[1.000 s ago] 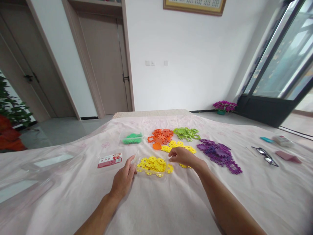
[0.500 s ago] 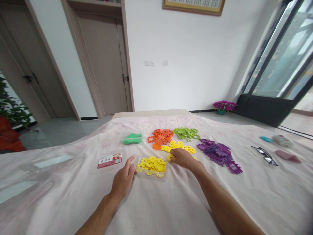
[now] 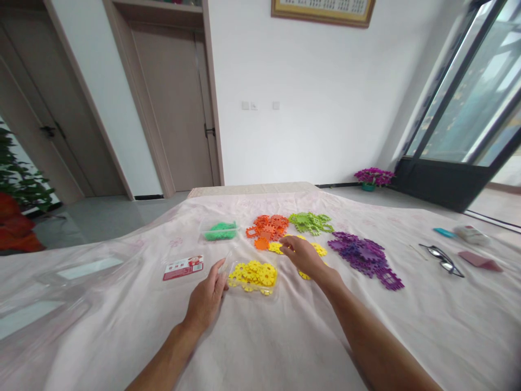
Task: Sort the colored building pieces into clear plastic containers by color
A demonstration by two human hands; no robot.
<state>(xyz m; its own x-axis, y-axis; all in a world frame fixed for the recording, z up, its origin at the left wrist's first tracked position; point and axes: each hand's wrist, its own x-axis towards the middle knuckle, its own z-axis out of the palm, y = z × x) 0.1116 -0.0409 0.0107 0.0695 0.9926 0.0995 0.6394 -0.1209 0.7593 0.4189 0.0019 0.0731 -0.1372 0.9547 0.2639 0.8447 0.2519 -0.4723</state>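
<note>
My left hand (image 3: 208, 296) rests at the left end of a clear plastic box (image 3: 272, 297), thumb and fingers on its edge. Inside the box lies a heap of yellow flower-shaped plastic pieces (image 3: 253, 273). My right hand (image 3: 303, 255) hovers just right of the box, over a spread of loose yellow pieces (image 3: 319, 249), with its fingers bent and slightly apart. No piece shows in its fingers, and the hand hides part of the spread. Behind it sit a pile of orange pieces (image 3: 268, 228) and a pile of light green pieces (image 3: 311, 221).
Purple pieces (image 3: 362, 255) are heaped to the right, with glasses (image 3: 442, 259) and a pink folded item (image 3: 480, 260) beyond. A second clear box with green pieces (image 3: 220, 231) stands back left, near a lid with a printed label (image 3: 183, 267). Clear plastic trays (image 3: 89, 269) lie far left.
My right hand has lifted and shifted slightly away from me, from beside the box to farther over the loose yellow pieces. My left hand has stayed at the box.
</note>
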